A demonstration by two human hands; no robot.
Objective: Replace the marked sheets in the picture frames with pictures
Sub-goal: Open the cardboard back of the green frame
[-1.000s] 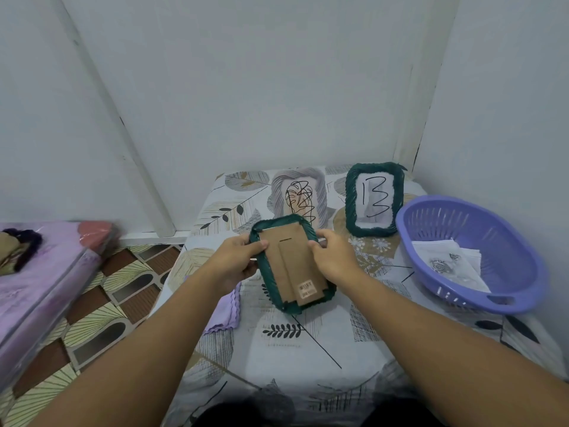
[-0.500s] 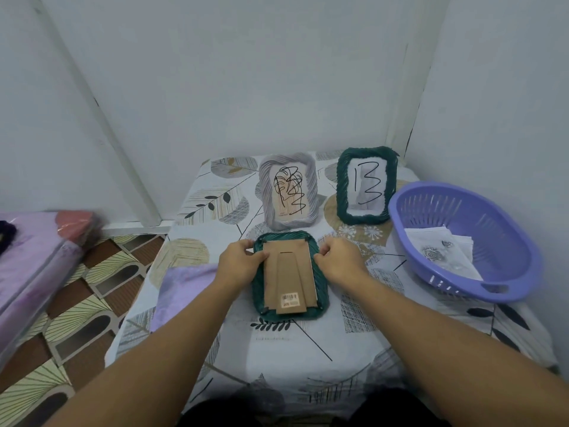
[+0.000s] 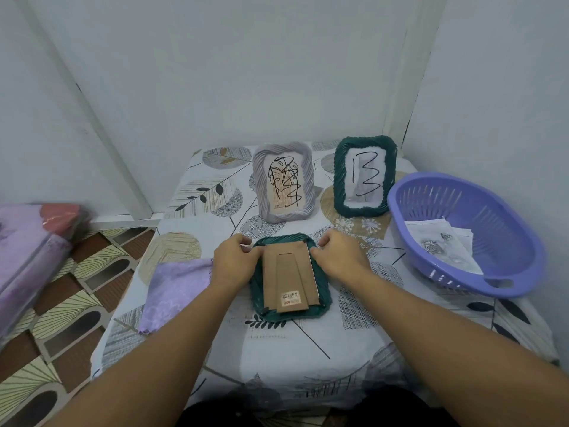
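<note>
A dark green picture frame (image 3: 324, 306) lies face down on the table, its brown cardboard back (image 3: 289, 277) and folded stand facing up. My left hand (image 3: 235, 260) pinches at the back's upper left corner, my right hand (image 3: 338, 255) at its upper right corner. Behind it a grey frame (image 3: 283, 181) stands upright with a scribbled sheet. To its right a second green frame (image 3: 365, 175) stands with a sheet marked in black strokes. Printed pictures (image 3: 443, 245) lie in the purple basket (image 3: 462, 285).
A lilac cloth (image 3: 174, 291) lies on the table's left part, hanging near the edge. The table (image 3: 292, 346) has a leaf-print cover and sits in a corner between white walls. Tiled floor (image 3: 61, 303) and a pink bundle (image 3: 27, 241) are to the left.
The green frame came down from a tilted, held position to lie flat on the table. Both hands shifted up to its top corners. The view tipped down slightly.
</note>
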